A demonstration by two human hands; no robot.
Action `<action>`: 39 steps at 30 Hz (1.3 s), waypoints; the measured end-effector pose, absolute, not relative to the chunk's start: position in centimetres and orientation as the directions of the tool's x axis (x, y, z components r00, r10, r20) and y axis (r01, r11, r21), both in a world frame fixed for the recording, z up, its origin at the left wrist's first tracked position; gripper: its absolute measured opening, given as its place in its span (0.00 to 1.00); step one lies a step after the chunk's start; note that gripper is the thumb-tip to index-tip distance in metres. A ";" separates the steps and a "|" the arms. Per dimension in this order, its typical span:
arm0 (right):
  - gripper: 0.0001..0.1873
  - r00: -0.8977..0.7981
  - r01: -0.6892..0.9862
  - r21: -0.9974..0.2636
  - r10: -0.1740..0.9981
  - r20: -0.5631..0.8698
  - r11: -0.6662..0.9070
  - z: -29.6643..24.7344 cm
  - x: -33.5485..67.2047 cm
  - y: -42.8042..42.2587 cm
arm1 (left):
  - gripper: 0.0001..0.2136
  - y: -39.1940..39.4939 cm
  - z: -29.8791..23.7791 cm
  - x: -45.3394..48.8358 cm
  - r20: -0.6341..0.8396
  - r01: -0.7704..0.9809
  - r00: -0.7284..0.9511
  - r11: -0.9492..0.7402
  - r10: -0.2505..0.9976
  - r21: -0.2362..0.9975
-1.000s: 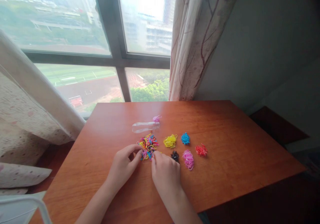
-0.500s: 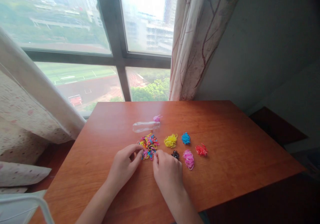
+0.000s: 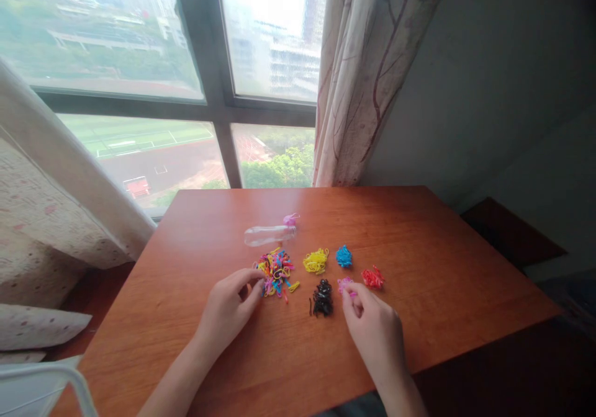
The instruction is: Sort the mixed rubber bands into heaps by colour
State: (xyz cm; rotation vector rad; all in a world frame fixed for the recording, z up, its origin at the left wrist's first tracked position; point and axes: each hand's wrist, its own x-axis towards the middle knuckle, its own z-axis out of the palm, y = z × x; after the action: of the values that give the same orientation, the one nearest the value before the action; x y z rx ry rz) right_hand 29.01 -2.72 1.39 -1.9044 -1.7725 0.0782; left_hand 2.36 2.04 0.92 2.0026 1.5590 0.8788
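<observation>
A mixed heap of small colored rubber bands (image 3: 278,269) lies on the wooden table. At its left edge is my left hand (image 3: 237,296), thumb and forefinger close together; what lies between the fingertips is hidden. My right hand (image 3: 375,321) is over the pink rubber bands (image 3: 345,285), its thumb and forefinger pinched with pink showing at the tips. It covers most of that pile. Left of this hand lie black bands (image 3: 323,299). Yellow bands (image 3: 316,260), blue bands (image 3: 344,256) and red bands (image 3: 373,277) form separate piles farther back.
Behind the mixed heap a clear bottle-shaped container (image 3: 269,236) lies on its side, with a pink cap (image 3: 290,219) beside it. The table (image 3: 209,212) stands against a window between curtains (image 3: 347,82). A white frame (image 3: 56,373) is at the lower left.
My right hand has moved right, from the mixed heap to the pink pile, uncovering the black bands. My left hand has stayed at the heap's edge. The view has shifted slightly.
</observation>
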 end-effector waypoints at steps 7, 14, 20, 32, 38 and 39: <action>0.15 0.216 0.904 -0.415 0.948 0.232 -0.104 -0.1 33.3 -3.5 | 0.10 2.1 0.8 2.5 0.212 0.675 0.167 -0.268 0.963 0.687; 0.15 0.246 0.875 -0.460 0.956 0.158 -0.149 -0.7 33.3 -3.3 | 0.10 2.1 0.8 2.5 0.204 0.686 0.186 -0.275 0.961 0.674; 0.15 0.234 0.849 -0.513 0.961 0.144 -0.130 -1.1 33.5 -3.3 | 0.10 2.2 0.6 2.4 0.213 0.687 0.192 -0.286 0.958 0.668; 0.13 0.079 0.730 -0.671 0.961 0.265 0.126 0.4 27.6 -4.3 | 0.09 2.0 0.4 1.7 0.209 0.739 0.194 -0.282 0.959 0.612; 0.10 -0.180 0.686 -0.649 0.942 0.285 0.328 -0.2 21.1 -5.0 | 0.08 1.8 0.3 1.9 0.173 0.784 0.247 -0.302 0.953 0.543; 0.10 -0.199 0.685 -0.645 0.938 0.283 0.340 -0.4 20.5 -4.9 | 0.08 1.8 0.4 1.9 0.158 0.791 0.246 -0.292 0.956 0.538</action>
State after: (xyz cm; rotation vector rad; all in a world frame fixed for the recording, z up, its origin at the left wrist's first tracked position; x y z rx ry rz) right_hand 20.46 -4.91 -0.40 -1.4167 -1.9625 0.5059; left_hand 1.91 1.78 0.38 2.1769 1.6069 0.6605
